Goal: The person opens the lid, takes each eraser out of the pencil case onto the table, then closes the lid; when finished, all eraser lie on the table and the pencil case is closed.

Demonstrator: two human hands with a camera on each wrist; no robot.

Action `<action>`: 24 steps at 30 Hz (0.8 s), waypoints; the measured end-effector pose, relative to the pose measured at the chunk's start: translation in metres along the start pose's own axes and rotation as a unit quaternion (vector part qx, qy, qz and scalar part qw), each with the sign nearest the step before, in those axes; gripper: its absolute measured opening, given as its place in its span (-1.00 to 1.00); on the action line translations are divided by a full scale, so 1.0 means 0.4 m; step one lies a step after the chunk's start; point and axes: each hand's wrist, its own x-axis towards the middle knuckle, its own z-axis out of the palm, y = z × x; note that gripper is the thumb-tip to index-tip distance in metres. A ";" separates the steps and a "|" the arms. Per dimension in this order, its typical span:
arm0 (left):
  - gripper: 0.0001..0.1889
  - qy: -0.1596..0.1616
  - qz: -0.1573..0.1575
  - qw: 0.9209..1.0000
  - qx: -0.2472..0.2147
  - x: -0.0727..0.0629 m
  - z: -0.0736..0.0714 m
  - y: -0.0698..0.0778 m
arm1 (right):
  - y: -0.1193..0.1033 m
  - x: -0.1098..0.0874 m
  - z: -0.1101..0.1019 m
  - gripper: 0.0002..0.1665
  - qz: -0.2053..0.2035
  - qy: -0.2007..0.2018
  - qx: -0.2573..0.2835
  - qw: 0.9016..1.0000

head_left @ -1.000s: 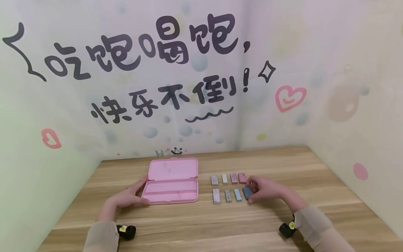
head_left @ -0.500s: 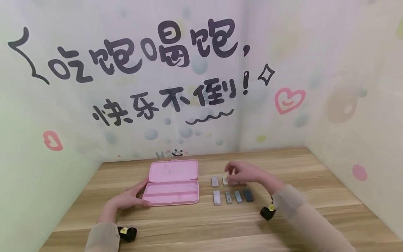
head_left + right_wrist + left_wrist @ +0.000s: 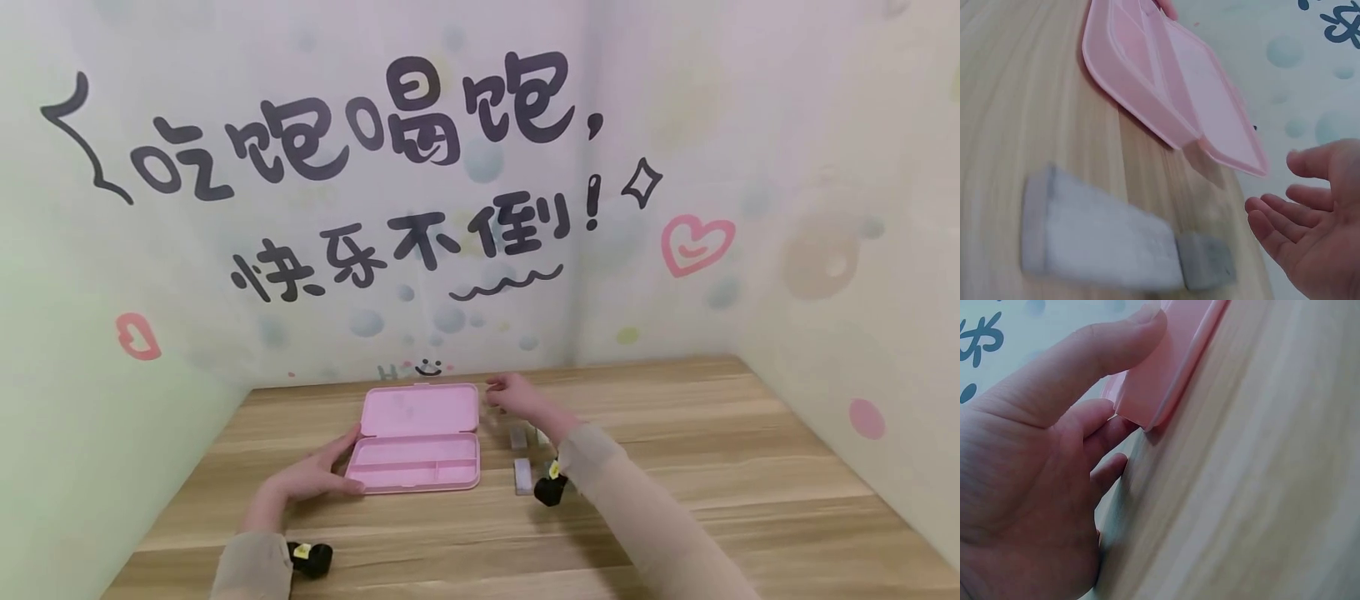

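A pink pencil case (image 3: 420, 410) lies with its lid folded back on the table, its divided tray bare inside. My left hand (image 3: 311, 477) holds the case's left end. In the left wrist view the thumb (image 3: 1129, 340) lies along the case and the other fingers reach behind its corner. Just off the lid's right edge is my right hand (image 3: 521, 400), nothing in it, its fingers loosely bent in the right wrist view. Below that hand are a pale lavender block (image 3: 522, 477) and a smaller grey block (image 3: 519, 437); the right forearm hides most of the other blocks.
The wood-grain table (image 3: 675, 517) meets a printed wall sheet (image 3: 637, 275) with large lettering at the back. Black wrist cameras are on both forearms, the right one (image 3: 551, 490) beside the lavender block.
My right hand has left the dark blue block and swept left over the rows of blocks to beside the lid, its forearm now covering several of them. My left hand stays on the case.
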 end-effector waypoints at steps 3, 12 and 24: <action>0.17 0.001 -0.003 1.000 0.003 0.001 0.001 0.000 | -0.005 0.012 0.026 -0.44 0.021 0.021 0.035 0.999; 0.16 0.004 -0.007 1.000 0.015 0.000 0.001 0.004 | -0.006 0.041 0.063 -0.58 0.036 0.049 0.107 0.992; 0.17 0.005 0.003 1.000 0.017 0.005 -0.002 -0.011 | -0.021 0.048 0.074 -0.65 0.040 0.088 0.103 0.990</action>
